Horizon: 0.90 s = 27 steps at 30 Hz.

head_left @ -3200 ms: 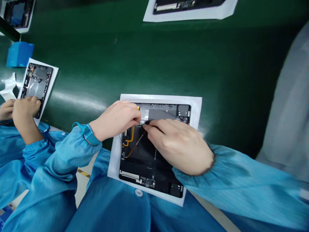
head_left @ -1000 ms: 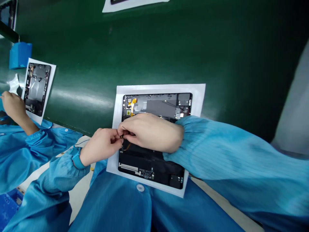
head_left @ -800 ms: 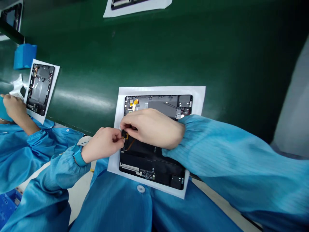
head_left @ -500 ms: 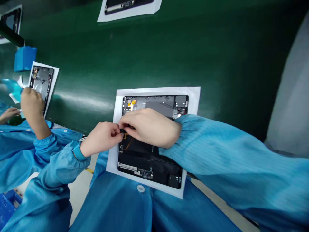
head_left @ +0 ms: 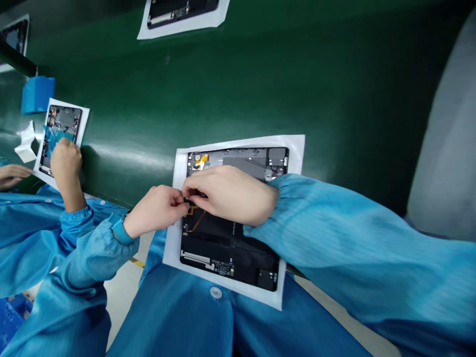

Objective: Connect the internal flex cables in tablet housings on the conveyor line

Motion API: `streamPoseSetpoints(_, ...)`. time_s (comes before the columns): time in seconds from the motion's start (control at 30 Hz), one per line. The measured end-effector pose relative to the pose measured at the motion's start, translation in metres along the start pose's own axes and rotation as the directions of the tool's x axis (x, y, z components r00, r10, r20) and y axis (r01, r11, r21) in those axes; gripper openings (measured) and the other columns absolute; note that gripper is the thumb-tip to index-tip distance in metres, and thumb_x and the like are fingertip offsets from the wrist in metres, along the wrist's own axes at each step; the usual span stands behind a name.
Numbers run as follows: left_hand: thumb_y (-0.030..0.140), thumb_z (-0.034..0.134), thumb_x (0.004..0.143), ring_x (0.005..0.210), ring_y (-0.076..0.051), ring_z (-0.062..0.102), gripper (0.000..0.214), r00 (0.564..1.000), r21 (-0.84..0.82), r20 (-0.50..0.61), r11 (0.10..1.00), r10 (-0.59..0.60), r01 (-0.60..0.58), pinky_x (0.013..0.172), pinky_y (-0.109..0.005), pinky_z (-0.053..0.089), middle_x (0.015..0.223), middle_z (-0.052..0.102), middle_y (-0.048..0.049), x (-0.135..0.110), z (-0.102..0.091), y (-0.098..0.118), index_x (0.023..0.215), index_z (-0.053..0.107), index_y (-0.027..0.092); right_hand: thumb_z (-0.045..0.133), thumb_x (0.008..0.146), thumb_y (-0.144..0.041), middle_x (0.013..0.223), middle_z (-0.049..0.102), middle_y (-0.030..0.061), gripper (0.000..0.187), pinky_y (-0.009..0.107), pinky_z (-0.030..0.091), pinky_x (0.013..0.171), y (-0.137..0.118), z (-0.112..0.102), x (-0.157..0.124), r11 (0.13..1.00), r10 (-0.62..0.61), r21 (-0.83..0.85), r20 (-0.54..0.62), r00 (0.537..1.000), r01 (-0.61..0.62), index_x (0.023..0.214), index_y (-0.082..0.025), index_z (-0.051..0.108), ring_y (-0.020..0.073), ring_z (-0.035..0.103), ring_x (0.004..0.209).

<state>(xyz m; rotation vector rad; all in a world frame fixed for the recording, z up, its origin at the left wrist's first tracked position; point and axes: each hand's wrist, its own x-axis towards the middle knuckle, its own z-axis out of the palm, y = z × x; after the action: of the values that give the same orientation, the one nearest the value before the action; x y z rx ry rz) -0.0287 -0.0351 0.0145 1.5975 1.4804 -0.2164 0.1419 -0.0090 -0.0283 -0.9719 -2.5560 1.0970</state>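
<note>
In front of me an opened tablet (head_left: 230,248) lies on a white sheet (head_left: 171,243), its inner parts facing up. My left hand (head_left: 158,210) is closed in a pinch at the tablet's left edge. From the right, my right hand (head_left: 230,193) reaches across the tablet, its fingers also pinched at that edge, close to the left fingertips. Whatever is between the fingers is too small or hidden to name. An orange flex cable (head_left: 197,220) runs just below the fingertips, and a yellow-orange piece (head_left: 203,159) shows near the top left corner.
On the green table (head_left: 297,84), another open tablet on a sheet (head_left: 182,10) lies at the far side. At left, a co-worker's hand (head_left: 67,158) is over a further tablet (head_left: 67,116) with blue film. A blue block (head_left: 38,94) and a white scrap (head_left: 26,142) are nearby.
My hands stay pinched at the same spot. The far tablet shifts left in view. The co-worker's hand has moved right, over their tablet, with the blue film now across it.
</note>
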Motion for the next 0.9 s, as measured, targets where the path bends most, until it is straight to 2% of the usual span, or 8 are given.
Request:
streamPoseSetpoints(0.1, 0.015, 0.049, 0.077, 0.039, -0.009, 0.053, 0.026, 0.998, -0.018, 0.031, 0.998, -0.055, 0.056, 0.047, -0.02, 0.039, 0.045, 0.056, 0.0039, 0.003, -0.001, 0.002, 0.052, 0.048, 0.018, 0.059, 0.083, -0.008, 0.091, 0.074, 0.0028, 0.016, 0.029, 0.043, 0.075, 0.004, -0.001, 0.002, 1.0, 0.006, 0.012, -0.048, 0.999, -0.005, 0.088, -0.019, 0.069, 0.0171, 0.065, 0.083)
streamPoseSetpoints(0.2, 0.014, 0.05, 0.076, 0.04, -0.009, 0.053, 0.026, 0.999, 0.005, 0.044, 1.0, -0.023, 0.023, 0.047, -0.02, 0.039, 0.045, 0.056, 0.0038, 0.005, -0.004, 0.002, 0.051, 0.048, 0.018, 0.061, 0.08, -0.007, 0.087, 0.074, 0.0024, 0.015, 0.028, 0.044, 0.077, 0.01, -0.002, 0.005, 0.998, 0.009, 0.058, -0.1, 0.995, -0.003, 0.085, -0.018, 0.069, 0.0172, 0.065, 0.082)
streamPoseSetpoints(0.33, 0.016, 0.052, 0.08, 0.043, -0.008, 0.052, 0.028, 0.998, 0.045, -0.023, 0.997, 0.06, -0.059, 0.052, -0.02, 0.039, 0.047, 0.058, 0.0037, 0.006, -0.005, 0.0, 0.052, 0.05, 0.017, 0.06, 0.078, -0.007, 0.082, 0.072, 0.0022, 0.017, 0.026, 0.044, 0.073, 0.015, 0.0, 0.008, 0.994, 0.007, 0.108, -0.162, 0.987, 0.01, 0.085, -0.019, 0.07, 0.0156, 0.063, 0.074)
streamPoseSetpoints(0.47, 0.018, 0.053, 0.082, 0.042, -0.008, 0.049, 0.031, 0.996, 0.034, -0.065, 0.998, 0.053, -0.051, 0.051, -0.02, 0.038, 0.045, 0.055, 0.0044, 0.009, -0.006, -0.001, 0.052, 0.05, 0.017, 0.058, 0.077, -0.007, 0.08, 0.071, 0.002, 0.018, 0.026, 0.044, 0.071, 0.018, 0.0, 0.009, 0.992, 0.002, 0.121, -0.19, 0.982, 0.021, 0.084, -0.019, 0.07, 0.0146, 0.062, 0.071)
streamPoseSetpoints(0.77, 0.027, 0.053, 0.086, 0.039, -0.008, 0.053, 0.028, 0.997, -0.08, 0.079, 0.997, -0.002, 0.009, 0.045, -0.019, 0.04, 0.05, 0.059, 0.0046, 0.012, -0.011, -0.008, 0.06, 0.05, 0.017, 0.058, 0.078, -0.007, 0.076, 0.069, 0.0004, 0.016, 0.023, 0.043, 0.067, 0.022, -0.002, 0.012, 0.985, 0.022, 0.173, -0.196, 0.98, 0.013, 0.083, -0.017, 0.069, 0.0119, 0.059, 0.065)
streamPoseSetpoints(0.9, 0.026, 0.053, 0.086, 0.039, -0.008, 0.053, 0.029, 0.998, -0.071, 0.07, 0.997, -0.004, 0.009, 0.045, -0.019, 0.04, 0.049, 0.058, 0.0046, 0.013, -0.012, -0.006, 0.058, 0.049, 0.017, 0.058, 0.077, -0.008, 0.075, 0.069, 0.0005, 0.016, 0.024, 0.042, 0.067, 0.022, -0.003, 0.012, 0.986, 0.026, 0.168, -0.182, 0.983, 0.005, 0.082, -0.018, 0.069, 0.012, 0.059, 0.065)
